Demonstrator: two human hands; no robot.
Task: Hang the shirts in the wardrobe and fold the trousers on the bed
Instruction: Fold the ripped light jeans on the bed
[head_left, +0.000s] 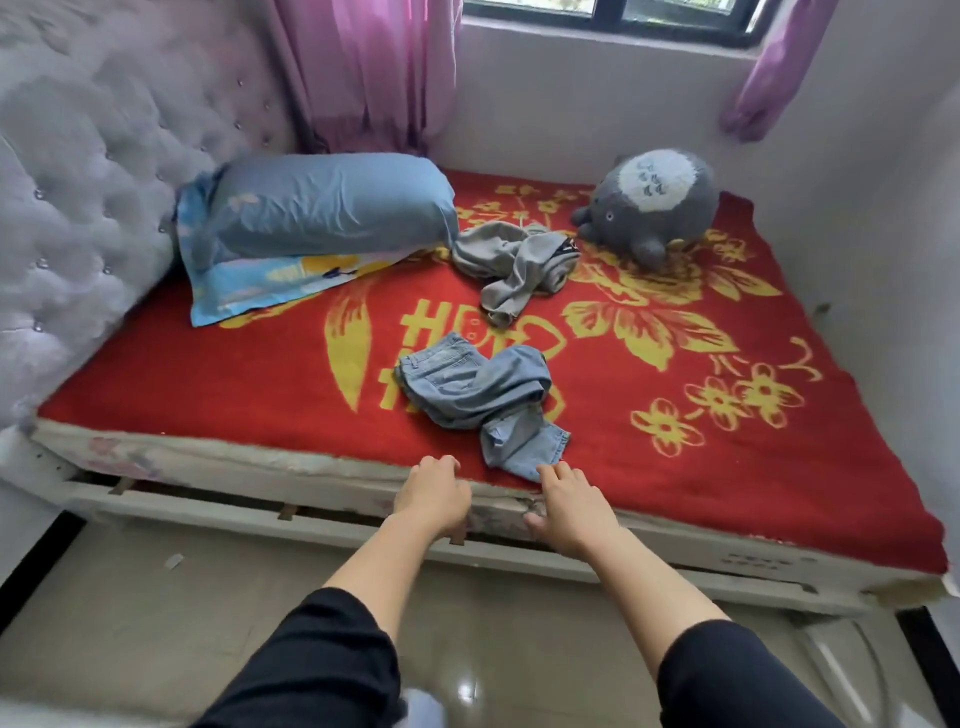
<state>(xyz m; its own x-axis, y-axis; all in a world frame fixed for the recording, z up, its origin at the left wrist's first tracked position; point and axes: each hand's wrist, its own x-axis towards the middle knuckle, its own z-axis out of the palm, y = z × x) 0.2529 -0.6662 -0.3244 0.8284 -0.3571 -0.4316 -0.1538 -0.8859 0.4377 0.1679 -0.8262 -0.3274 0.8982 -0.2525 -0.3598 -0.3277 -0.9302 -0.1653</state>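
Crumpled light-blue jeans (483, 395) lie near the front edge of the bed (208, 364), which has a red blanket with yellow flowers. Farther back lies a bunched grey garment (511, 262). My left hand (434, 496) hovers over the mattress edge just left of the jeans' hem, fingers loosely bent, holding nothing. My right hand (569, 506) is beside it with its fingertips at the lowest trouser hem; I cannot tell if they touch the cloth. No wardrobe or shirt on a hanger is in view.
A blue pillow (322, 208) lies on a patterned pillow by the tufted headboard (88, 182) at left. A grey plush toy (654, 202) sits at the back right under the window. Purple curtains (369, 73) hang behind. A tiled floor (156, 623) runs in front of the bed.
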